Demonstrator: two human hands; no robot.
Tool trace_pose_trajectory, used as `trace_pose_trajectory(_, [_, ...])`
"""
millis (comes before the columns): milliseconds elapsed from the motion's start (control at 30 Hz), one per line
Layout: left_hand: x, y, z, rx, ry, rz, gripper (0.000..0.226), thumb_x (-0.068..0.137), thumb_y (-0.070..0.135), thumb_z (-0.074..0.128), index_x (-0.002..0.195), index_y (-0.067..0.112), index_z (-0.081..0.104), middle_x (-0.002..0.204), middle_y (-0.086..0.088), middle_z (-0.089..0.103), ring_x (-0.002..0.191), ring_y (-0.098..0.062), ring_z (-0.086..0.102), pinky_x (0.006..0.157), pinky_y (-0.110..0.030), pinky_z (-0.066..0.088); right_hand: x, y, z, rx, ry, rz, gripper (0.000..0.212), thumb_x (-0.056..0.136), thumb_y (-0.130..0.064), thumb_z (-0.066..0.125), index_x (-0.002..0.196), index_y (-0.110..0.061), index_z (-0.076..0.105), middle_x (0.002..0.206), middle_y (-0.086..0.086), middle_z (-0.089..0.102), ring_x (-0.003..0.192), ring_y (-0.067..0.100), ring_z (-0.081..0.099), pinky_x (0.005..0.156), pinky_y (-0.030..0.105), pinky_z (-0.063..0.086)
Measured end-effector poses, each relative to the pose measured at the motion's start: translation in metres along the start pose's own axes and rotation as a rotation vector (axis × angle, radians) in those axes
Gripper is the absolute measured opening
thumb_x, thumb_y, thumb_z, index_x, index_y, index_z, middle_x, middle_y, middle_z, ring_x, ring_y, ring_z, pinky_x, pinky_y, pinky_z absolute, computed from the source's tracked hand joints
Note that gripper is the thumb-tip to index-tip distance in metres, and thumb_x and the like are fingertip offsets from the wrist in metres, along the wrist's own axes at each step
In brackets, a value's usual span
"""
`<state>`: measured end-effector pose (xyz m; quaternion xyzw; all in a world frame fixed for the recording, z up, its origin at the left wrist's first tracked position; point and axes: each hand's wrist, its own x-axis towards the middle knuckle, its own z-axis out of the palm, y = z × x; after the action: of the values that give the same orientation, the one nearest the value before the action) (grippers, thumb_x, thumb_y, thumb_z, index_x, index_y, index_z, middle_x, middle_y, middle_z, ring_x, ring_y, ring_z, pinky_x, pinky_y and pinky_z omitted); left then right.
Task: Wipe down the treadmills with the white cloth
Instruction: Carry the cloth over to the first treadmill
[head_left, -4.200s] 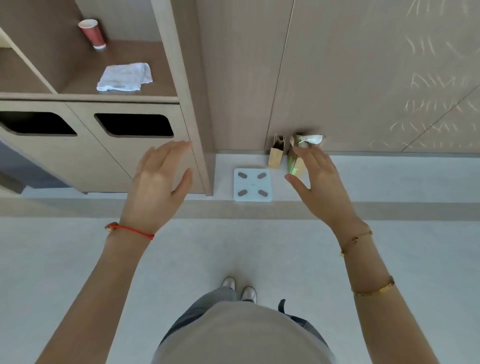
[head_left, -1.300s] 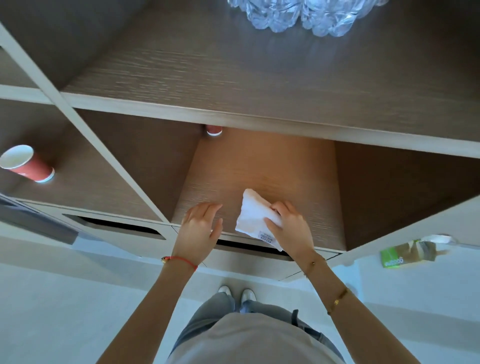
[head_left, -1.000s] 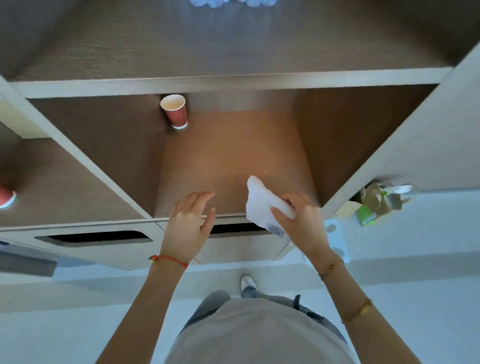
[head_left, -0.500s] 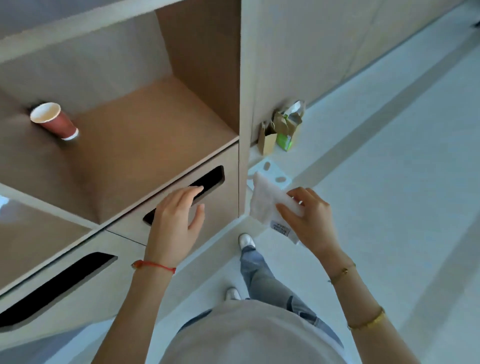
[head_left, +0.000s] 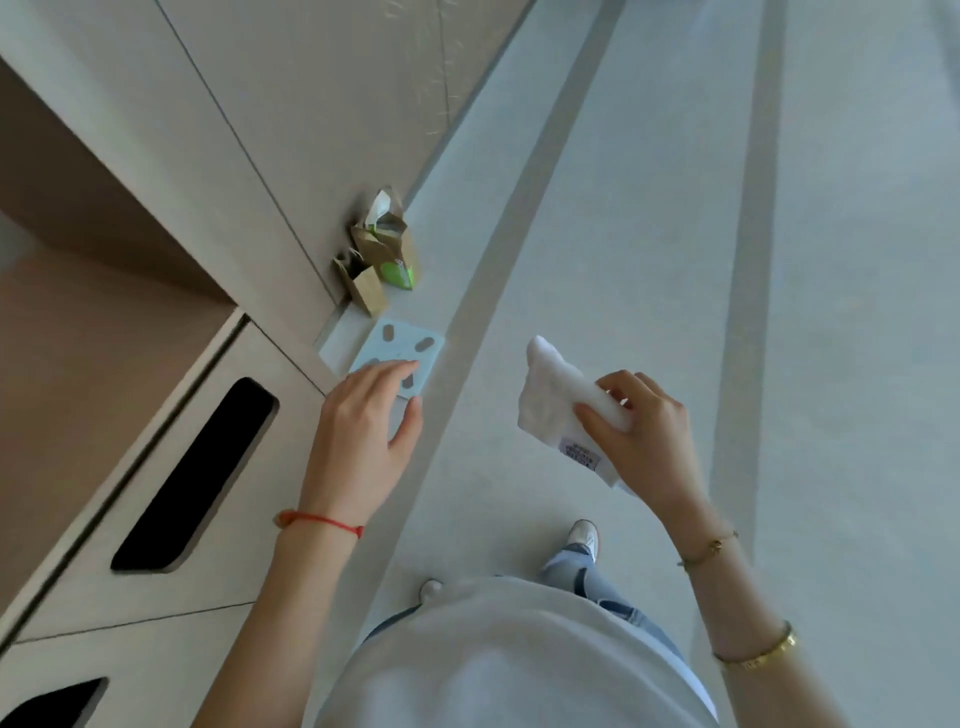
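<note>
My right hand (head_left: 641, 436) grips the white cloth (head_left: 550, 397) in the air above the pale floor; the cloth is bunched, with a small label hanging at its lower edge. Fingers straight and holding nothing, my left hand (head_left: 363, 415) hovers beside the wooden cabinet. No treadmill is in view.
A wooden cabinet (head_left: 171, 395) with dark slot openings fills the left. On the floor by the wall lie a pale blue bathroom scale (head_left: 410, 345) and small paper bags (head_left: 382, 260). Grey stripes run along the open floor (head_left: 675, 208) to the right.
The view has swung right, away from the shelf and toward the open floor. My right hand carried the cloth off the shelf and away from the cabinet; the red cup has left the view.
</note>
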<state>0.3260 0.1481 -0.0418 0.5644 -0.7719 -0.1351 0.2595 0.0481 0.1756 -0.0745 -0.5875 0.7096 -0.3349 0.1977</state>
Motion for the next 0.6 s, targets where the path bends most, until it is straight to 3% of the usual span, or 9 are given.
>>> trace_pose_trajectory(200, [0.064, 0.079, 0.069, -0.059, -0.083, 0.141, 0.031, 0.094, 0.014, 0.058, 0.125, 0.009, 0.062, 0.120, -0.005, 0.065, 0.114, -0.022, 0.060, 0.099, -0.041, 0.048, 0.008, 0.073, -0.082, -0.027, 0.133, 0.119, 0.013, 0.080, -0.025, 0.073, 0.086, -0.026, 0.061, 0.080, -0.012, 0.057, 0.070, 0.006, 0.055, 0.059, 0.022, 0.043])
trace_pose_trajectory(333, [0.103, 0.136, 0.118, -0.081, -0.101, 0.239, 0.031, 0.092, 0.011, 0.061, 0.123, 0.009, 0.063, 0.118, -0.006, 0.067, 0.110, -0.024, 0.062, 0.097, -0.040, 0.049, 0.016, 0.122, -0.135, -0.048, 0.213, 0.170, 0.013, 0.080, -0.024, 0.073, 0.086, -0.024, 0.061, 0.081, -0.010, 0.057, 0.068, 0.012, 0.056, 0.060, 0.035, 0.048])
trace_pose_trajectory(400, [0.120, 0.165, 0.139, -0.088, -0.113, 0.288, 0.030, 0.092, 0.010, 0.062, 0.122, 0.009, 0.064, 0.117, -0.006, 0.067, 0.109, -0.025, 0.062, 0.096, -0.035, 0.046, 0.020, 0.145, -0.160, -0.055, 0.242, 0.194, 0.013, 0.080, -0.025, 0.072, 0.086, -0.025, 0.061, 0.081, -0.011, 0.057, 0.069, 0.009, 0.056, 0.061, 0.030, 0.047])
trace_pose_trajectory(500, [0.143, 0.203, 0.167, -0.103, -0.154, 0.337, 0.031, 0.092, 0.009, 0.063, 0.122, 0.009, 0.063, 0.118, -0.008, 0.067, 0.110, -0.027, 0.062, 0.098, -0.039, 0.047, 0.027, 0.176, -0.191, -0.063, 0.285, 0.237, 0.013, 0.080, -0.025, 0.072, 0.086, -0.026, 0.061, 0.081, -0.012, 0.056, 0.070, 0.006, 0.055, 0.059, 0.020, 0.042])
trace_pose_trajectory(600, [0.167, 0.235, 0.192, -0.122, -0.206, 0.372, 0.031, 0.092, 0.009, 0.063, 0.123, 0.009, 0.063, 0.119, -0.007, 0.067, 0.111, -0.027, 0.061, 0.100, -0.040, 0.046, 0.035, 0.202, -0.213, -0.053, 0.332, 0.277, 0.012, 0.079, -0.028, 0.070, 0.084, -0.029, 0.059, 0.081, -0.013, 0.057, 0.073, 0.005, 0.055, 0.059, 0.018, 0.041])
